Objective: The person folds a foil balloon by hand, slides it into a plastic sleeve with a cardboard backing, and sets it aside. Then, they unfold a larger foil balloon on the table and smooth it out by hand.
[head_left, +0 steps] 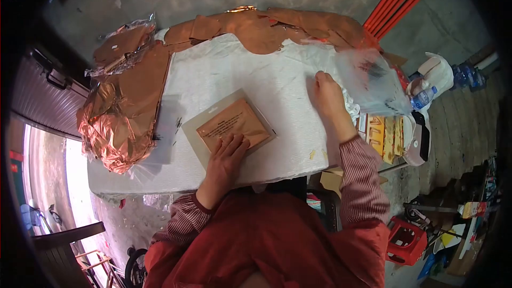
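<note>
Washed-out glare at the doorway (76,197) (the far left), soft even light on the table (240,69), curved fisheye distortion, black corners

The packet (242,114) is copper-brown with black print, the bench (213,74) white, the foil (114,141) at nine o'clock coppery; maroon-and-pale stripes run along the sleeves (362,173).

Left hand (226,161) flat on bagged copper sheet (232,124).

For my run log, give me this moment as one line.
left hand: flat on bagged copper-coloured packet | right hand: by clear plastic bag, grip unclear | crumpled foil: left end of table
</note>
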Motion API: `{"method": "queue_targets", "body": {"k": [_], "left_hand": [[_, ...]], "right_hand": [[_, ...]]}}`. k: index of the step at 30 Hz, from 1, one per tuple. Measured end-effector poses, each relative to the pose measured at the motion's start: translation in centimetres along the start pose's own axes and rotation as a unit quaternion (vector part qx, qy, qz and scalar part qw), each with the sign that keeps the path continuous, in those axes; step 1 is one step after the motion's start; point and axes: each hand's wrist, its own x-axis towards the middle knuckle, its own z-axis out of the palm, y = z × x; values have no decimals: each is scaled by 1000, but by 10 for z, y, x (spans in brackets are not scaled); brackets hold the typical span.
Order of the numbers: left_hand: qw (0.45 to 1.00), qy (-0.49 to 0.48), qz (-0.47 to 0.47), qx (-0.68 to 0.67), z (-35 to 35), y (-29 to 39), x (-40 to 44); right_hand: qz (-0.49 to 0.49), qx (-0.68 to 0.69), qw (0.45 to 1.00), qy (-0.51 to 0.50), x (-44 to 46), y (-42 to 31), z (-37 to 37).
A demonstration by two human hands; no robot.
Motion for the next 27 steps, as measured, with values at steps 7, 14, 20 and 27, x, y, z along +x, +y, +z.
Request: {"method": "queue_targets", "body": {"k": [7, 14, 20, 27], "left_hand": [[1000, -6, 15, 13, -7, 4, 6], [998, -12, 50, 42, -8, 0, 7], [997, 4, 64, 53, -5, -2, 3], [995, 10, 78, 68, -6, -1, 3]], "right_hand": [[193, 549, 811, -58, -115, -92, -28], [237, 595, 768, 11, -153, -130, 0], [42, 188, 975, 111, -153, -118, -6], [-12, 109, 990, 92, -131, -123, 2]]}}
